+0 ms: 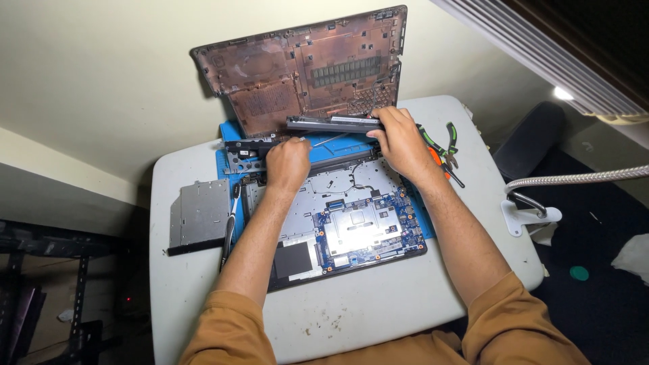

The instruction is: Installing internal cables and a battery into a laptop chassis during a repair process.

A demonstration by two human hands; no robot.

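One head-worn camera looks steeply down from close above at a small white table, apparently tilted slightly toward the wall.

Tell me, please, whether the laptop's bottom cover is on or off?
Off: the bottom cover leans upright against the wall, and the laptop's circuit board lies exposed on the table.

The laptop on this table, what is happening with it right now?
A person has an opened laptop on a blue mat, with its blue circuit board exposed. The right hand grips a long black bar-shaped part at the far edge of the laptop, and the left hand presses down near it. The removed bottom cover leans against the wall. A flat grey disc drive lies to the left, and pliers to the right.
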